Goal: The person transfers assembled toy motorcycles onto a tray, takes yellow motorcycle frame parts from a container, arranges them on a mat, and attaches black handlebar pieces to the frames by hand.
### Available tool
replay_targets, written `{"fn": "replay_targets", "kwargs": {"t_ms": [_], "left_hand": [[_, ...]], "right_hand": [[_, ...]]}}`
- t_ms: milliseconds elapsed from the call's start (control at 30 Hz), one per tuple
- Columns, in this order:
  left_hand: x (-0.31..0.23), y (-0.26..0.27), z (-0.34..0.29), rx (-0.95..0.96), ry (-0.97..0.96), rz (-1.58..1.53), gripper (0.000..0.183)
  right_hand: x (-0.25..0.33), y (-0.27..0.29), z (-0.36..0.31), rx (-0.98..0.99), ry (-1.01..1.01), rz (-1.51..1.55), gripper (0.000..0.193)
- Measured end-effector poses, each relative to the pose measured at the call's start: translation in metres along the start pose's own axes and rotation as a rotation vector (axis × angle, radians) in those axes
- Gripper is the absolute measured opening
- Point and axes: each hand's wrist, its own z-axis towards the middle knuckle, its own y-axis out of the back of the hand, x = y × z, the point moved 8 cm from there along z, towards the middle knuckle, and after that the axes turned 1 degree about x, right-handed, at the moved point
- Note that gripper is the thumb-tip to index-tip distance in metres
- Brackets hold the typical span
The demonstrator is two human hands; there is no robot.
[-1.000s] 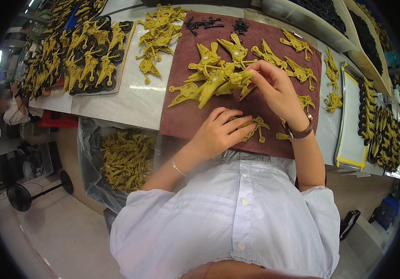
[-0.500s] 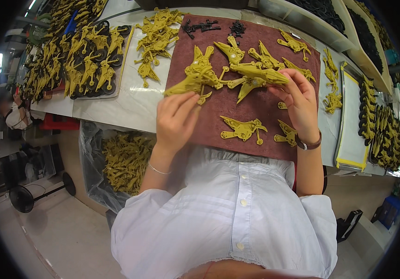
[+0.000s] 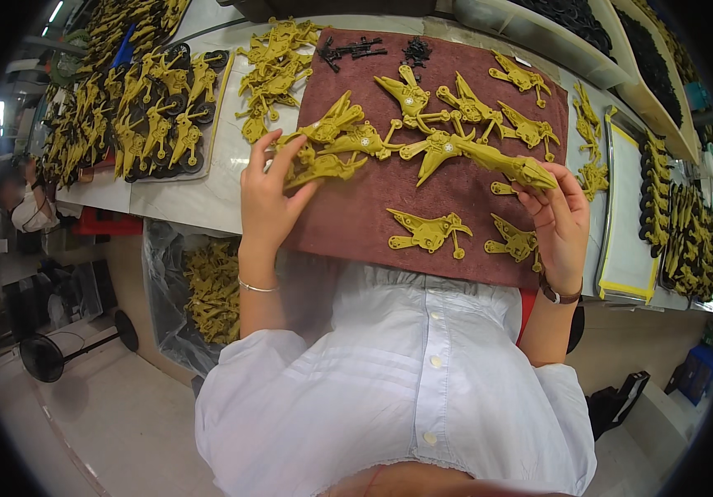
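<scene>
Clock directions taken from the middle of the cloth [image 3: 373,199]. Well out past nine o'clock, a tray [image 3: 217,132] crowded with yellow pieces [image 3: 158,124]. Near eight, lower down, a clear bag [image 3: 162,290] of loose pieces in the same yellow.

At nine, over the cloth's edge, the left hand [image 3: 269,199], farther left than half a second ago. Thumb and forefinger parted about the left part [image 3: 323,168], other fingers bent and spread; cannot tell, through the blur, whether pinching or merely touching. Long axis of the left part tilted, roughly from between eight and nine up to between two and three; cannot tell which end leads.

Across the middle, a cluster [image 3: 435,149] of overlapping parts. At six, lying apart from both hands, the lower part [image 3: 429,230], long axis nearly nine to three.

Toward three, the right part [image 3: 505,163], running outward from the cluster: held end pointing between three and four, other end back between nine and ten. Pinched at the outer end by thumb and fingertips of the right hand [image 3: 562,217], also farther right than half a second ago. A wider gap between the hands, therefore, with the cluster left uncovered between. Beyond, between three and four, a yellow-taped frame [image 3: 626,288].
</scene>
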Motion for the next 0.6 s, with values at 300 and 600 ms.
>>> {"fn": "replay_targets", "kwargs": {"t_ms": [300, 600], "left_hand": [[0.033, 0.018, -0.011, -0.155, 0.142, -0.078, 0.065], [0.085, 0.017, -0.025, -0.058, 0.287, -0.49, 0.057]], "right_hand": [[-0.013, 0.004, -0.005, 0.035, -0.037, 0.163, 0.022], [-0.017, 0.02, -0.008, -0.075, 0.001, 0.184, 0.022]]}}
